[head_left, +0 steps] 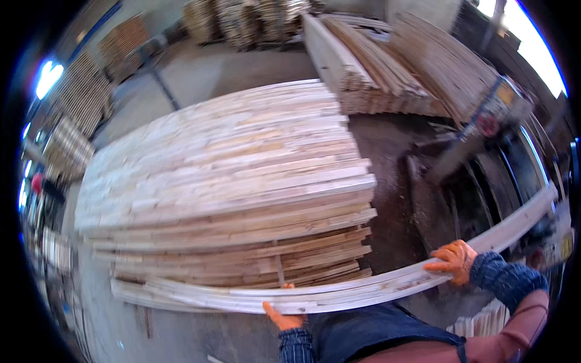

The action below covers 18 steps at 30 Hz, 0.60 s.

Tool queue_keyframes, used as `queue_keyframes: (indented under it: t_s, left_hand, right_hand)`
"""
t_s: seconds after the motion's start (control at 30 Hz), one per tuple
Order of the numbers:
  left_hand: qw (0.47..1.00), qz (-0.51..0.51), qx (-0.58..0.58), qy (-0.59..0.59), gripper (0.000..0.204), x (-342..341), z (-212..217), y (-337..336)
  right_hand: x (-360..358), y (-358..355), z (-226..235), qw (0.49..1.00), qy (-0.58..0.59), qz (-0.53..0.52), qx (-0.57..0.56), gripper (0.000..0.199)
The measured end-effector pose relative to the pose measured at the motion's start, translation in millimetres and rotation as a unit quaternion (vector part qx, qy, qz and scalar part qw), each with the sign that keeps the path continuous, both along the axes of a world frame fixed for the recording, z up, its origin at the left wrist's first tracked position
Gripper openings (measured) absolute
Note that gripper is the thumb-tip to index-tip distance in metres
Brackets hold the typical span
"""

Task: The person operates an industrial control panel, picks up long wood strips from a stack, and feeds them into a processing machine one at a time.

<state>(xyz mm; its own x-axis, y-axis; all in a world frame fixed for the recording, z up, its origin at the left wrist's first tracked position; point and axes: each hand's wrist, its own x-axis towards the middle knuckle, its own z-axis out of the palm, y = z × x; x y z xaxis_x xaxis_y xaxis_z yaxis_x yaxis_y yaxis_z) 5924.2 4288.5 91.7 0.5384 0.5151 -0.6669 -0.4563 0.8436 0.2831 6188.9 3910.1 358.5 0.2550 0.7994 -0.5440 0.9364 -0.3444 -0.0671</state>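
Dark blue cloth on the person's lap [375, 330] fills the lower edge, and just above it lie the long pale wooden boards [339, 293], a thin bundle of a few planks held flat against one another. Their long axis runs left to right across the view, from the lower left up toward the upper right, where the far end [532, 212] passes over a dark metal machine [478, 181]. The left hand [283, 316], in an orange glove, presses up under the bundle near its middle, fingers wrapped on the near edge. The right hand [452, 261], also gloved in orange, lies on top of the boards farther right, fingers curled over them in a grasp. Just behind the bundle stands a tall stack of rough sawn timber planks [230, 181], laid the same way. Sawdust-strewn dark concrete floor [393, 206] lies between stack and machine. More lumber piles [387, 66] fill the shed behind.
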Motion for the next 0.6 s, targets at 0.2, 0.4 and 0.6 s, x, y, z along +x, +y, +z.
queue_keyframes:
  t_s: [0.2,0.4,0.6]
  left_hand:
    - [0.988,-0.025,0.149,-0.035,0.073,0,52,-17]
    - [0.942,0.045,0.328,0.057,0.074,3,182,-46]
    - [-0.461,-0.076,0.518,0.716,0.104,-174,1,185]
  right_hand:
    - [16,-66,-43,0.996,0.012,-0.030,0.080,0.106]
    - [35,-108,-82,0.947,-0.008,-0.013,0.322,0.097]
    - [70,-165,-119,0.911,-0.086,0.025,0.403,0.081]
